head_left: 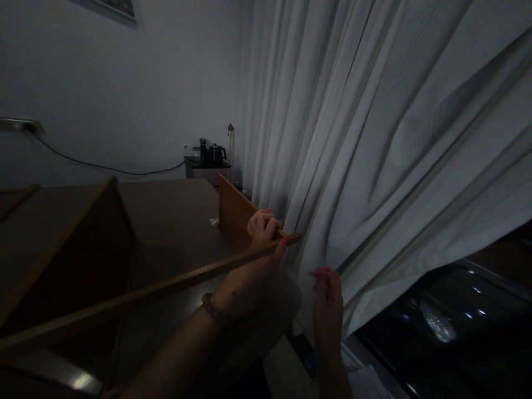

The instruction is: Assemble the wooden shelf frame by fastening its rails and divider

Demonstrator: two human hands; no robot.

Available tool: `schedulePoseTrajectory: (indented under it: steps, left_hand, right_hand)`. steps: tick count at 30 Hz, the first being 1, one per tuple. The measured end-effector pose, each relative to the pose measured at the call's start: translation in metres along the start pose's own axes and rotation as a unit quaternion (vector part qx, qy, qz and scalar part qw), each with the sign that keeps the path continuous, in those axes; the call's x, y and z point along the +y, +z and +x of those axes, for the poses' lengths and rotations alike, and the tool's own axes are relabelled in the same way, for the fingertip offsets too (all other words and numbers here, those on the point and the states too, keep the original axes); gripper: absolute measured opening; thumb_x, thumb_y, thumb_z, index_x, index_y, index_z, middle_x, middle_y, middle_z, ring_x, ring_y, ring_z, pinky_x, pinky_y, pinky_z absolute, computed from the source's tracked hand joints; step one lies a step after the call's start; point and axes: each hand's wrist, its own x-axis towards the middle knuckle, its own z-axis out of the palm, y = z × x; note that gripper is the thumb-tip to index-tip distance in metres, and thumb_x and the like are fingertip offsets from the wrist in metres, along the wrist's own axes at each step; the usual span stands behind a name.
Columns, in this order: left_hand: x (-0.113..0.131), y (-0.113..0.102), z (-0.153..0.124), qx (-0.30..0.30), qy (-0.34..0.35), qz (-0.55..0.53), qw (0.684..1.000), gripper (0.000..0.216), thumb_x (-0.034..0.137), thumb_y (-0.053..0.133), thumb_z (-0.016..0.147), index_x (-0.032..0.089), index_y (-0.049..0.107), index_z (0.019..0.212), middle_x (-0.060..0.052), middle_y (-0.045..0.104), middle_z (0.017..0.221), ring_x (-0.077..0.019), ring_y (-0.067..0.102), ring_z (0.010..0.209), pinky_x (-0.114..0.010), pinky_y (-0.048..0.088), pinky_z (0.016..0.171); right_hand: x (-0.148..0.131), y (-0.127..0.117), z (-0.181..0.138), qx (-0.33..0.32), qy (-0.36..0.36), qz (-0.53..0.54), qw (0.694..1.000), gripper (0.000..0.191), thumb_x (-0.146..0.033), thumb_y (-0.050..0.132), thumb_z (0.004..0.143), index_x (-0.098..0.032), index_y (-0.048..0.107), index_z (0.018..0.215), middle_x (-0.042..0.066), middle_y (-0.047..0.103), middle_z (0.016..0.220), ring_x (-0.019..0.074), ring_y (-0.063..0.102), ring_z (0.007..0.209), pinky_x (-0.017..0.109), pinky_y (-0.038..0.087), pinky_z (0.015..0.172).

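Note:
My left hand [264, 233], with a beaded bracelet [215, 310] at the wrist, grips a corner where an upright wooden panel [235, 213] meets a long narrow wooden strip [183, 281]. Its fingers wrap over the top of the panel, and the thumb presses near the strip's far end. To the right and lower, my right hand [328, 296] is raised in front of the white curtain [299, 127]. Thumb and fingers there are drawn together in a pinch; whatever lies between them, if anything, is too dark and small to name.
Another wooden panel [83, 238] stands on the dark flat surface [170, 216] at left. Against the back wall, a small cabinet [205, 173] bears a black kettle [216, 153] and a glass jug. A black cord [95, 164] runs along the wall. Dark glass [449, 310] shows below the curtain.

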Motion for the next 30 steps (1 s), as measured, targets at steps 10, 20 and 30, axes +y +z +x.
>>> schedulePoseTrajectory:
  steps: [10,20,30]
  left_hand:
    - [-0.002,0.004,-0.001,0.009,0.003,0.01,1.0,0.026,0.045,0.036,0.084,0.022,0.047,0.091,-0.009,0.047,0.108,-0.0287,0.037,0.122,-0.048,0.031,0.105]
    - [0.002,-0.004,-0.002,-0.009,0.005,0.02,1.0,0.022,0.041,0.038,0.085,0.022,0.048,0.093,-0.009,0.046,0.111,-0.0282,0.037,0.122,-0.048,0.032,0.105]
    - [0.003,-0.003,-0.002,-0.002,0.01,0.011,1.0,0.015,0.036,0.037,0.087,0.023,0.045,0.09,-0.008,0.048,0.11,-0.0268,0.038,0.12,-0.046,0.033,0.105]
  right_hand:
    - [-0.067,-0.01,0.009,-0.107,-0.156,0.067,0.98,0.019,-0.026,0.052,0.095,-0.028,0.069,0.103,0.0,0.068,0.094,0.0154,0.062,0.086,0.028,0.047,0.075]
    - [-0.066,0.011,0.014,-0.105,-0.182,0.033,0.977,0.021,-0.025,0.046,0.097,-0.025,0.066,0.096,0.001,0.068,0.089,0.0143,0.065,0.082,0.025,0.049,0.073]
    - [-0.069,0.011,0.015,-0.121,-0.213,0.034,0.969,0.021,-0.023,0.048,0.096,-0.026,0.069,0.098,0.001,0.069,0.09,0.0144,0.066,0.084,0.027,0.051,0.074]
